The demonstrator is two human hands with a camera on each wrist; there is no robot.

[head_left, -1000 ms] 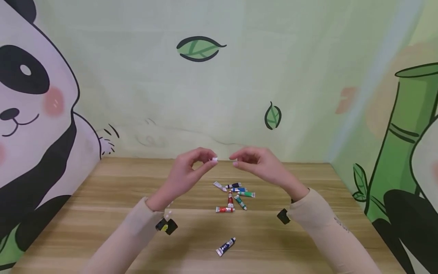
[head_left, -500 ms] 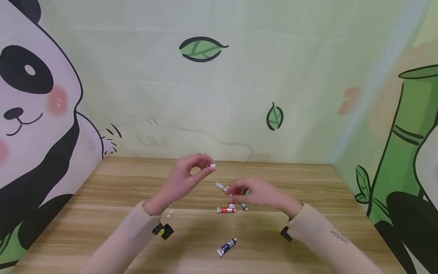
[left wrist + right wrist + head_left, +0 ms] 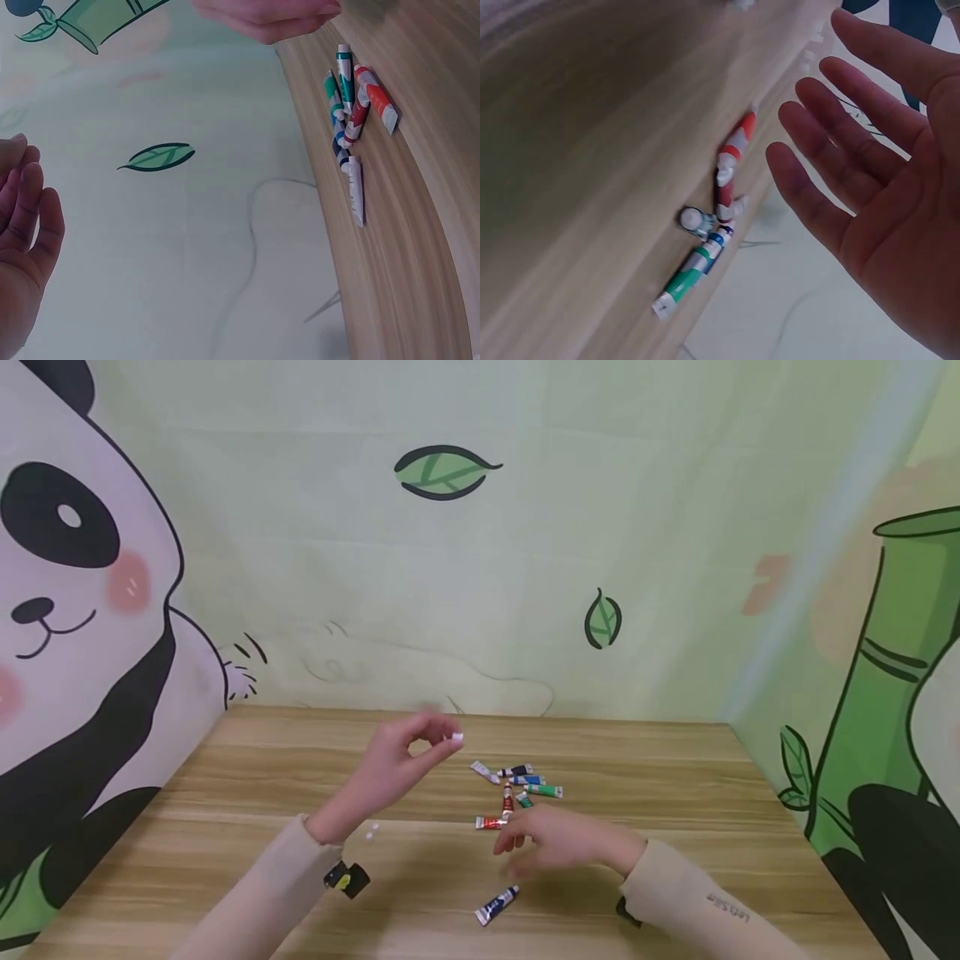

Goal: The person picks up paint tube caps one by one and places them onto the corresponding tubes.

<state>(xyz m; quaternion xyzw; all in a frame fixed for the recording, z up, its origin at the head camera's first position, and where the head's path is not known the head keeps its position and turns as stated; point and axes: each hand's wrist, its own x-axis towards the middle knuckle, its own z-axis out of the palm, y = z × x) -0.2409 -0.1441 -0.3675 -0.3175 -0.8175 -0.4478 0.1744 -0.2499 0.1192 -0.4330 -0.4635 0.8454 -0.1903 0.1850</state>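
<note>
My left hand is raised above the table and pinches a small white piece between thumb and fingertips; its exact kind is too small to tell. In the left wrist view the fingers show at the left edge, but the white piece is hidden. Lower down, my right hand hovers over the table with nothing in it. Its fingers are spread and relaxed in the right wrist view. Nearest to it are a dark blue paint tube, lying alone in front, and an orange-red paint tube, partly covered by the hand.
Behind the right hand lie several paint tubes close together: white, black, blue, green, dark red and teal. Small white bits lie near the left wrist. A printed backdrop rises behind the table.
My right hand has left its place near the left hand, dropping past the tube group towards the dark blue tube, and its fingers have loosened. The left hand has sunk slightly, still pinching the white piece.
</note>
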